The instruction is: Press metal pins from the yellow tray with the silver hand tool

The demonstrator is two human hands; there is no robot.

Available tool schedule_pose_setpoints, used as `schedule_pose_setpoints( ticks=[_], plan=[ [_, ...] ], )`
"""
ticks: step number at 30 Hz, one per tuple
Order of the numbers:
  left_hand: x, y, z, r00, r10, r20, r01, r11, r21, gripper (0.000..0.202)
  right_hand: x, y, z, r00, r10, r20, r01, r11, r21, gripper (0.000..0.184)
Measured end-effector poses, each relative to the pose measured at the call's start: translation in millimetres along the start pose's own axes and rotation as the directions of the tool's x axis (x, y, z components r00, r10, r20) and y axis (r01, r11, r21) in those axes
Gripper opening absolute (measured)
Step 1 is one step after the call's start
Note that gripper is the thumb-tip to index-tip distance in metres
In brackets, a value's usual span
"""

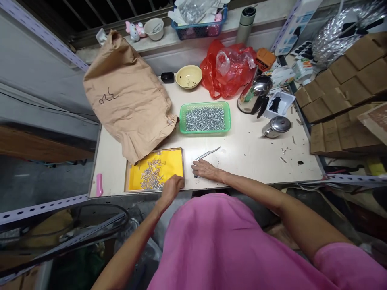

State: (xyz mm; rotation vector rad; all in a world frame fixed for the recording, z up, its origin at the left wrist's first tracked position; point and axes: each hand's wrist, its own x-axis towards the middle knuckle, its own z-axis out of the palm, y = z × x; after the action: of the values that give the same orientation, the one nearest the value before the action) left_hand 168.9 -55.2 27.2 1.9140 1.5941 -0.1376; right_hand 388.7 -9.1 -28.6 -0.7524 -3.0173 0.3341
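Observation:
My left hand [173, 187] is at the right front corner of a shallow tray [183, 161] with a yellow lining [173, 160]. Its fingers are curled together, and whatever they hold is hidden. Many small metal pins [152, 174] lie loose on the yellow lining. Palm down, my right hand [205, 169] rests on the table just right of the tray, fingers stretched out and a little apart. Small dark bits show by its fingertips. Tweezers [210, 153] lie just beyond that hand. Farther back, a green plastic basket [205, 105] holds many similar metal pins.
A large brown paper bag [130, 92] overlaps the tray's back left. Behind the basket are a cream bowl [189, 76] and red plastic bags [211, 68]. A kettle [252, 96] and a metal cup [276, 126] stand right. Cardboard boxes [341, 84] border the table [242, 161].

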Motion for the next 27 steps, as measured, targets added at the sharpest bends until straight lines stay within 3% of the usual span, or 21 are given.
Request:
schedule_pose_setpoints(
  ticks=[3, 7, 9, 11, 13, 15, 17, 19, 21, 23, 24, 27],
  plan=[
    [-4, -33, -17.6, 0.998, -0.06, -0.013, 0.062, 0.974, 0.219, 0.029, 4, 2, 5, 0.999, -0.043, -0.015, 0.043, 0.999, -0.014, 0.019],
    [0, -53, -22.5, 0.99, 0.02, 0.137, -0.068, 0.93, 0.361, 0.027, 8, 2, 8, 0.996, -0.072, -0.061, 0.071, 0.997, -0.022, 0.018],
    [3, -60, -20.4, 0.983, 0.044, 0.177, -0.111, 0.915, 0.388, 0.026, 10, 1, 3, 0.993, -0.04, -0.11, 0.038, 0.999, -0.022, 0.018],
    [6, -69, -17.9, 0.975, 0.067, 0.213, -0.148, 0.908, 0.392, 0.025, 13, 3, -8, 0.972, 0.075, -0.222, -0.078, 0.997, -0.006, 0.02],
    [9, -77, -16.0, 0.965, 0.099, 0.241, -0.193, 0.892, 0.408, 0.025, 15, 11, -30, 0.904, 0.211, -0.371, -0.214, 0.976, 0.034, 0.019],
    [11, -83, -15.0, 0.956, 0.133, 0.263, -0.237, 0.878, 0.417, 0.025, 16, 25, -60, 0.792, 0.373, -0.484, -0.379, 0.921, 0.088, 0.019],
    [11, -85, -15.1, 0.952, 0.146, 0.269, -0.251, 0.874, 0.415, 0.026, 16, 42, -93, 0.66, 0.541, -0.521, -0.559, 0.817, 0.141, 0.018],
    [11, -83, -16.3, 0.958, 0.135, 0.252, -0.23, 0.886, 0.402, 0.028, 13, 56, -120, 0.552, 0.678, -0.486, -0.7, 0.693, 0.173, 0.021],
    [9, -80, -18.3, 0.968, 0.114, 0.224, -0.194, 0.906, 0.377, 0.029, 5, 60, -133, 0.507, 0.761, -0.406, -0.767, 0.613, 0.19, 0.029],
    [6, -77, -20.5, 0.973, 0.099, 0.208, -0.169, 0.92, 0.353, 0.03, -6, 49, -128, 0.533, 0.791, -0.3, -0.77, 0.601, 0.216, 0.033],
    [5, -76, -21.5, 0.974, 0.096, 0.206, -0.164, 0.924, 0.344, 0.029, -12, 40, -119, 0.571, 0.785, -0.239, -0.75, 0.618, 0.236, 0.032],
    [3, -77, -23.2, 0.979, 0.089, 0.183, -0.142, 0.942, 0.303, 0.024, -30, 6, -74, 0.628, 0.778, -0.007, -0.748, 0.607, 0.268, 0.026]
  ],
)
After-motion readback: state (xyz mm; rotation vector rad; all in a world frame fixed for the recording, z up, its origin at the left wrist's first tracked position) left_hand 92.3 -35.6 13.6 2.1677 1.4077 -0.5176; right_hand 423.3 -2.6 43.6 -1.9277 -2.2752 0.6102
